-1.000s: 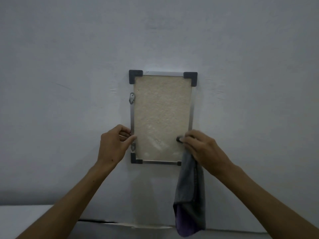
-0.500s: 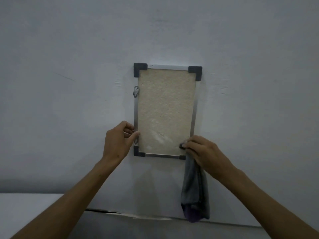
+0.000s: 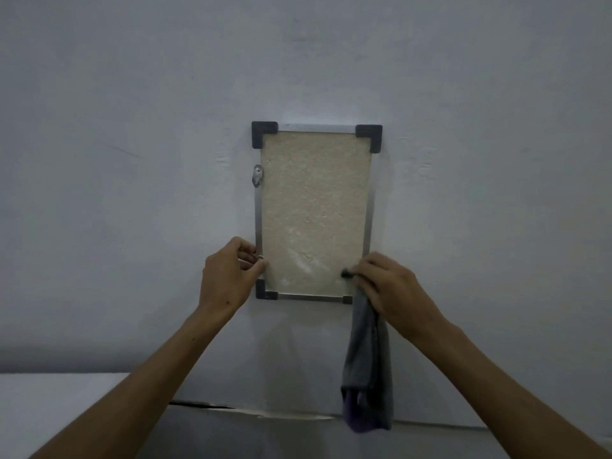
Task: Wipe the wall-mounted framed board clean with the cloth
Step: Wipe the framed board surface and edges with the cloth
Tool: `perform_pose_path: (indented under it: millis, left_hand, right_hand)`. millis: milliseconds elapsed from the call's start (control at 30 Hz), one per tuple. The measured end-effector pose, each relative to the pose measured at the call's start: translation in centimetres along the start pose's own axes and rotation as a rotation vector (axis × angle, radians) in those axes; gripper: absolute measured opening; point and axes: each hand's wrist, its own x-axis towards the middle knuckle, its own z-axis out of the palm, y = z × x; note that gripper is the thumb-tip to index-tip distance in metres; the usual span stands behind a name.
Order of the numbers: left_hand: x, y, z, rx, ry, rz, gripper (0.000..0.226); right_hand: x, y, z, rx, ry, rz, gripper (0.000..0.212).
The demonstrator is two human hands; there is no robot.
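The board (image 3: 314,213) hangs on the wall (image 3: 132,160), a tall narrow rectangle with its long axis running straight up and down, a thin metal frame round it and dark caps at the corners. Both hands are down at its bottom end. The right hand (image 3: 387,286) grips the cloth (image 3: 366,369), fingers curled round a bunched top part of it, and presses that bunch against the lower right corner of the panel, just inside the right rail; the rest of the cloth hangs loose below the hand, down past the bottom rail toward the ledge. The left hand (image 3: 228,276) is on the opposite side, its thumb and curled fingers pinching the left rail just above the lower left cap, which looks like steadying the board. A small metal hanger (image 3: 257,175) sticks out from the left rail higher up, well above that hand. What matters for the next stroke, I'd say, is that nearly all of the unwiped-looking surface lies up and to the left of the cloth: the pale, rough panel stretches away above the right hand along the long axis, with some lighter smudges near the bottom middle, close to the cloth. The right hand is the one with the cloth and is already touching the panel, so the natural move is upward along the length or sideways toward the left hand. The hanging tail may drag.
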Motion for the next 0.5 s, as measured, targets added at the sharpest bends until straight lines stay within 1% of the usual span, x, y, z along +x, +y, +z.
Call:
perform_pose_path:
  millis: [33,67,100,167,233,267,300,400,433,467,500]
  left_hand:
    - [-0.1,-0.1,0.0,0.001,-0.006,0.001,0.028]
    - [-0.2,-0.2,0.0,0.003,-0.013,0.0,0.028]
    - [-0.3,-0.3,0.1,0.005,-0.019,-0.002,0.027]
    - [-0.5,-0.5,0.2,0.006,-0.027,-0.01,0.027]
    - [-0.7,-0.6,0.2,0.006,-0.026,-0.019,0.026]
    - [-0.7,-0.6,0.3,0.007,-0.023,-0.02,0.026]
    - [-0.7,-0.6,0.3,0.009,-0.023,-0.019,0.026]
    - [-0.6,-0.7,0.1,0.007,-0.035,-0.017,0.025]
    - [-0.6,-0.7,0.1,0.008,-0.037,-0.016,0.025]
    - [-0.6,-0.7,0.0,0.008,-0.039,-0.014,0.025]
    - [-0.6,-0.8,0.0,0.01,-0.04,-0.014,0.024]
  right_hand:
    - [0.2,0.1,-0.1,-0.006,0.065,0.003,0.016]
    - [0.3,0.1,-0.1,-0.016,0.089,0.0,0.017]
    - [0.1,0.1,0.2,-0.036,0.074,-0.016,0.018]
    - [-0.9,0.1,0.9,-0.081,-0.048,-0.076,0.019]
    - [-1.6,0.0,1.4,-0.064,-0.182,-0.094,0.018]
    - [-1.6,0.1,1.3,-0.044,-0.2,-0.084,0.018]
    - [-1.3,0.2,1.2,-0.026,-0.167,-0.069,0.017]
    - [0.0,0.2,0.5,-0.014,0.069,-0.019,0.015]
    - [0.2,0.1,0.4,-0.019,0.112,-0.019,0.016]
    - [0.2,0.2,0.4,-0.032,0.101,-0.028,0.016]
    - [-0.1,0.2,0.7,-0.048,0.042,-0.046,0.016]
